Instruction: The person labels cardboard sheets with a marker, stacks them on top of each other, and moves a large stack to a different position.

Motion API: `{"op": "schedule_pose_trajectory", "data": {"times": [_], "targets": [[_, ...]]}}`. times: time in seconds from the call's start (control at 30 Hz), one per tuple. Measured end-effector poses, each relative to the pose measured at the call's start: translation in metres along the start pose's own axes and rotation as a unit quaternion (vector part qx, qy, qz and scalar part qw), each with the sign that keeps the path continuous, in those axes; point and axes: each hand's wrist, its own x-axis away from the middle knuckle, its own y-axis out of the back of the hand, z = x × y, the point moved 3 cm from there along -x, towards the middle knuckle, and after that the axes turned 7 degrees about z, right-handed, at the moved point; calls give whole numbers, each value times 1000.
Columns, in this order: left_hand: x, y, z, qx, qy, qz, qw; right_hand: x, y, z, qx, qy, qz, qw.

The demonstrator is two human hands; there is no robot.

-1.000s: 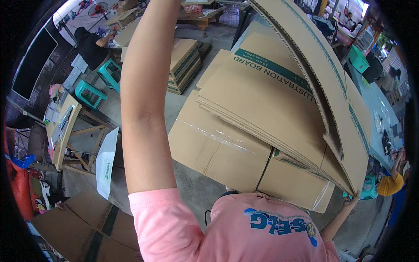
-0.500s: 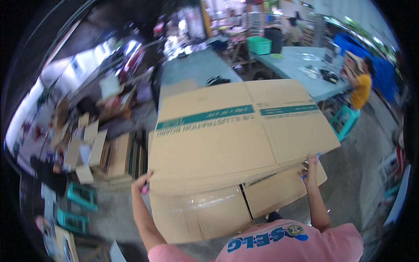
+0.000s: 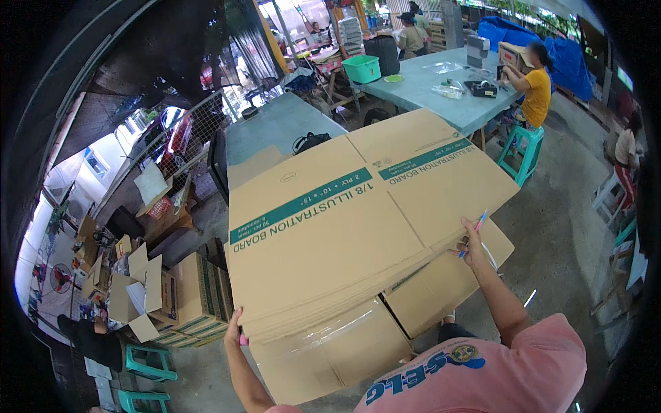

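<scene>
A stack of flattened cardboard boxes [image 3: 310,261], brown with green printed bands, lies in front of me, tilted in the view. My left hand [image 3: 235,329] grips its near left corner, with the fingers out of sight under the edge and a small pink thing beside the palm. At the near right edge my right hand [image 3: 472,246] holds the stack, its thumb on top. A thin pink-and-blue pen-like stick [image 3: 482,219] pokes up from that hand. Below the stack's near edge shows another flattened cardboard box [image 3: 330,354] with shiny clear tape across it.
Beyond the stack stands a grey-green table [image 3: 289,120] with a black bag [image 3: 311,142]. A second table [image 3: 413,89] bears a green crate [image 3: 362,69]; a person in yellow [image 3: 536,96] sits there. Left are stacked boxes [image 3: 193,292] and green stools [image 3: 150,365].
The view has swung, so the tables sit further left and the stools lower. Both hands keep their hold on the stack, whose left end now appears lower and right end higher.
</scene>
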Motion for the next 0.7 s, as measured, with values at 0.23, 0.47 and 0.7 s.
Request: {"op": "schedule_pose_trajectory", "data": {"times": [0.23, 0.47, 0.7], "targets": [[120, -65, 80, 18, 64, -120, 991, -33, 13, 64, 76, 35, 140, 987], [222, -237, 134, 165, 121, -173, 963, -140, 10, 100, 120, -11, 215, 969], [268, -357, 142, 169, 156, -255, 939, -254, -20, 106, 162, -175, 295, 925]]}}
